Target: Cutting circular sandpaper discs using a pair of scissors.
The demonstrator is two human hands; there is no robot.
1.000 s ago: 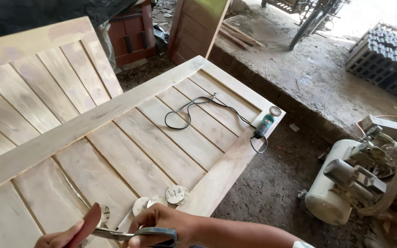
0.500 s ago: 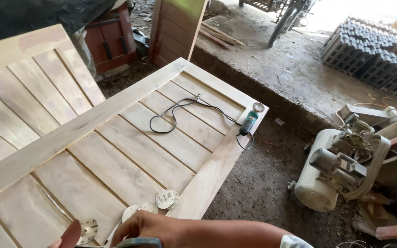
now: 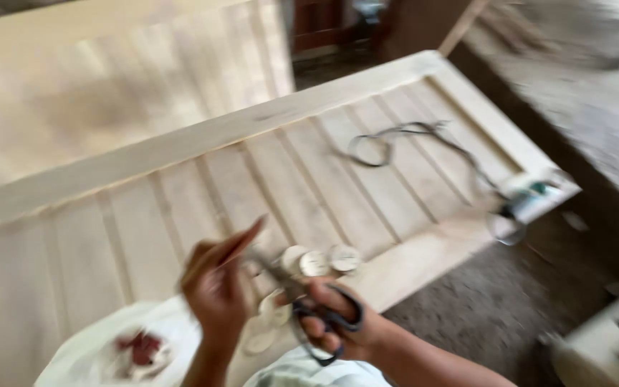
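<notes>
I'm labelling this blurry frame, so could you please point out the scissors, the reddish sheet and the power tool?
scissors point(image 3: 327, 319), head view, on the dark handle loops.
reddish sheet point(image 3: 227, 251), head view, mid-strip above the left hand.
power tool point(image 3: 531, 199), head view, on its body.

Single head-worn view, looking steeply down, close over hands point(image 3: 274, 308), wooden panel point(image 3: 266, 179) beyond, motion-blurred

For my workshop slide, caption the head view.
Right hand works scissors on a reddish sheet held in left hand over a wooden door panel.

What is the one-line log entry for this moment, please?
left hand: holds reddish sheet | right hand: holds scissors | discs on wooden door panel | view blurred
</notes>
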